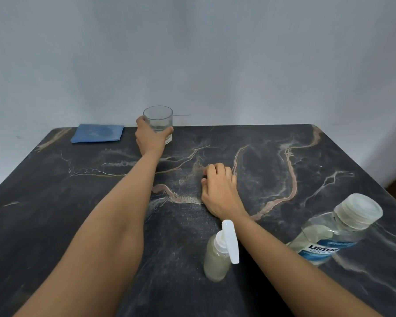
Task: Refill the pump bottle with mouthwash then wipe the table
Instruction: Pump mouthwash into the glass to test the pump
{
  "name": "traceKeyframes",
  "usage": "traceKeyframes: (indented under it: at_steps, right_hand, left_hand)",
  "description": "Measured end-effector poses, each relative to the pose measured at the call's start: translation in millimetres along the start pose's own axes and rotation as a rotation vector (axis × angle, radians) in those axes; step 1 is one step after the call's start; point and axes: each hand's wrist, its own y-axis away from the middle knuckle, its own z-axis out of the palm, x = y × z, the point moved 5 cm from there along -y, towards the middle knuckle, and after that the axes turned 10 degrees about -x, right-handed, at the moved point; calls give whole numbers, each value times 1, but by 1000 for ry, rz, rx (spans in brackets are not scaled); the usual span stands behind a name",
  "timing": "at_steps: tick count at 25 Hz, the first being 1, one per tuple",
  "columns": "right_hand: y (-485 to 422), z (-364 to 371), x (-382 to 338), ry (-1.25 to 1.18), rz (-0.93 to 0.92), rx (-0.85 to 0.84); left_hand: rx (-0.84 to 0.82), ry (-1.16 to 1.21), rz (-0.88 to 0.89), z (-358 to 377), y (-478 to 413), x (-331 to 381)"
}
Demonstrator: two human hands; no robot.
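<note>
While the left hand [150, 138] is gripping a clear glass [158, 120] at the far side of the desk [55, 202], thumb on one side and fingers wrapping round the other, the right hand [220, 191] is resting knuckles-up near the middle of the dark, veined top. Its fingers are lying loosely curled with the tips tucked toward the surface, and nothing is showing in them. I cannot tell whether the glass is standing on the desk or hanging just above it. A folded blue cloth [97, 133] is lying flat just left of the glass, near the far edge and apart from it. Nearer the person, the pump bottle [215, 259] is standing just beside the right forearm, its white pump head on and pale cloudy liquid showing inside. To its right, the mouthwash bottle [329, 236] is sitting with its cap [358, 211] on, part-filled with clear liquid.
</note>
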Motion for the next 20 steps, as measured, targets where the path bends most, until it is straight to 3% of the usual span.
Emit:
traceKeyframes:
  at_steps: [5,9,14,20]
  right_hand:
    - [-1,-4,0,-62,16,-14]
    - [4,-12,3,-318,27,-40]
    - [42,-32,3,-616,59,-52]
    - [95,-34,3,-693,62,-90]
  left_hand:
    - [42,-22,28,-28,53,9]
    - [71,4,40,-69,116,18]
    - [-37,-16,121,-119,201,21]
    - [13,91,80,-144,289,3]
